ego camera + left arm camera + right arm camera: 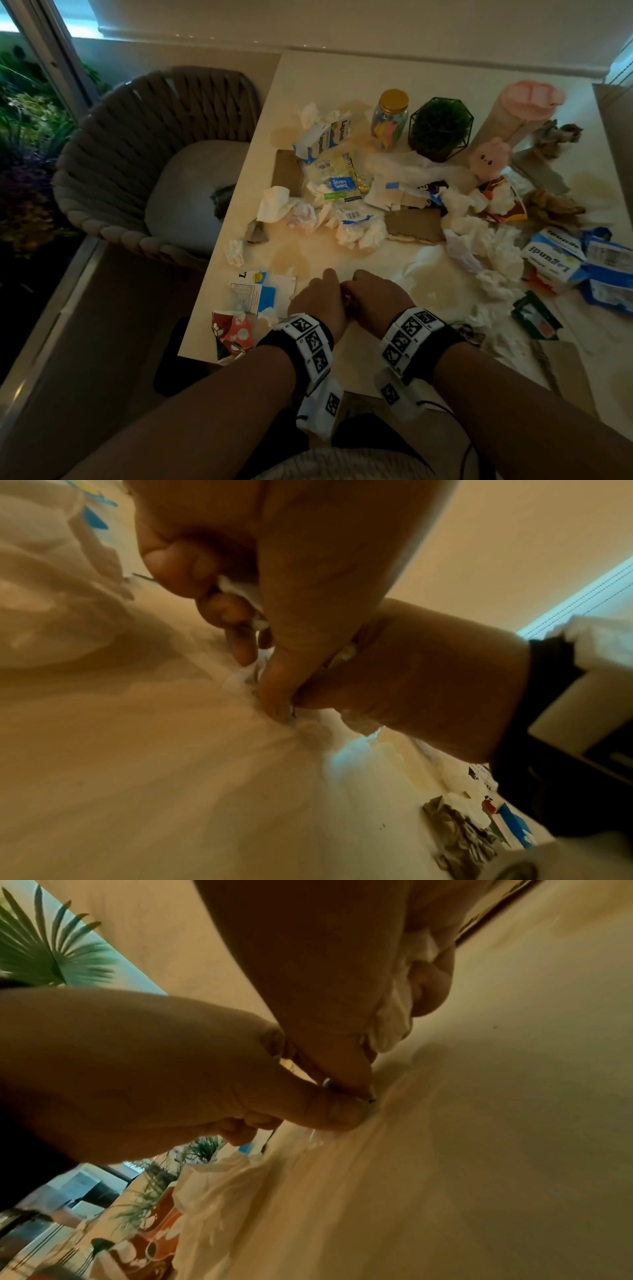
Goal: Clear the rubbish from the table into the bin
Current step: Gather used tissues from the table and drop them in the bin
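Observation:
My left hand and right hand are fisted side by side, knuckles touching, low over the near middle of the white table. In the left wrist view the left fingers curl round a crumpled white tissue. In the right wrist view the right fingers hold another wad of white tissue. Both thumbs meet at the tabletop. Rubbish is scattered across the table: crumpled tissues, torn blue-and-white cartons, cardboard pieces and a plastic wrapper.
A gold-lidded jar, a potted plant in a wire frame, a pink plush toy and a pink-topped cylinder stand at the back. A woven chair is on the left. A brown paper bag sits at the front right.

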